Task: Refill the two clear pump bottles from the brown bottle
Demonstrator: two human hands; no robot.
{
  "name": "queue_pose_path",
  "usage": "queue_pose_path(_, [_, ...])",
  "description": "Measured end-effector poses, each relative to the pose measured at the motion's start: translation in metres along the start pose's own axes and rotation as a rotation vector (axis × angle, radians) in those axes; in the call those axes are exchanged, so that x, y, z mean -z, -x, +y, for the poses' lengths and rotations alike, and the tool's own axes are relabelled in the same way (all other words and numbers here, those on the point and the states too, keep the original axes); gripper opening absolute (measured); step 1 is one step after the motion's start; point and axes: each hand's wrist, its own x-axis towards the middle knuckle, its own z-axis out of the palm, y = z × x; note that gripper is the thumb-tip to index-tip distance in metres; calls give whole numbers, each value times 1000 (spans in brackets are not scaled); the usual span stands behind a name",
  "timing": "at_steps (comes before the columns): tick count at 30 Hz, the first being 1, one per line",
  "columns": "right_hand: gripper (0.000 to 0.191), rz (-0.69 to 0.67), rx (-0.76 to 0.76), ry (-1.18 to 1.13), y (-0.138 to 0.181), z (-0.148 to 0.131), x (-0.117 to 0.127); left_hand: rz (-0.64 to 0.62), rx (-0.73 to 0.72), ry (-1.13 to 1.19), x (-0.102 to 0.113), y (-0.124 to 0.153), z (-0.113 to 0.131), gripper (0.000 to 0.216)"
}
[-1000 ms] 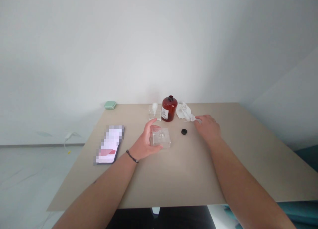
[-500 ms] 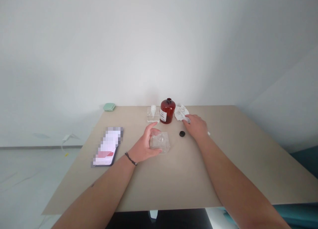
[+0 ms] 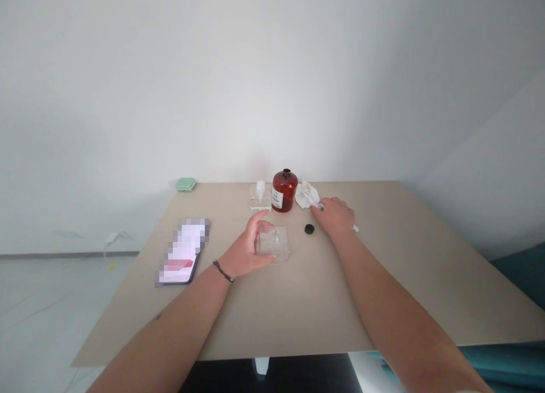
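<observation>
My left hand (image 3: 249, 251) is curled around a clear square container (image 3: 275, 243) low over the table, thumb on the near side and fingers on the far side. My right hand (image 3: 335, 215) rests on the table to the right, fingers closed over a slim whitish object (image 3: 321, 207). Most of that object is hidden under the palm; a white tip (image 3: 356, 229) shows by the wrist. Just beyond the fingertips lies a crumpled white tissue (image 3: 307, 195). A small round black cap (image 3: 309, 229) sits between the two hands.
An uncapped amber bottle (image 3: 285, 190) with a white label stands at the back, beside a clear box with a white tissue tuft (image 3: 260, 191). A phone (image 3: 184, 251) with a blurred screen lies left, and a green case (image 3: 185, 184) sits at the back left corner of the table (image 3: 298, 313).
The view has shifted slightly, so everything sits a little further left. Both hands keep nearly the same places and grips; the right fingers have moved very little.
</observation>
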Motion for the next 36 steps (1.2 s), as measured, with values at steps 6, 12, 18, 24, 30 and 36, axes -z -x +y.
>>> queue_pose_path(6, [41,177,-18,-92,-1,7,-1,-4,-7,-1,2,0,-4,102])
queue_pose_path(12, [35,191,-67,-229,-2,8,1,-5,-7,25,2,0,-5,102])
queue_pose_path(18, [34,245,-59,-348,-6,12,-5,4,-3,37,1,1,-3,103])
queue_pose_path(24, [38,341,-105,-467,-4,14,3,6,2,35,2,0,-1,104])
queue_pose_path(30, [33,375,25,-973,13,15,19,69,-68,47,3,1,-2,100])
queue_pose_path(36, [41,123,258,-1377,39,4,28,105,-47,87,0,1,3,105])
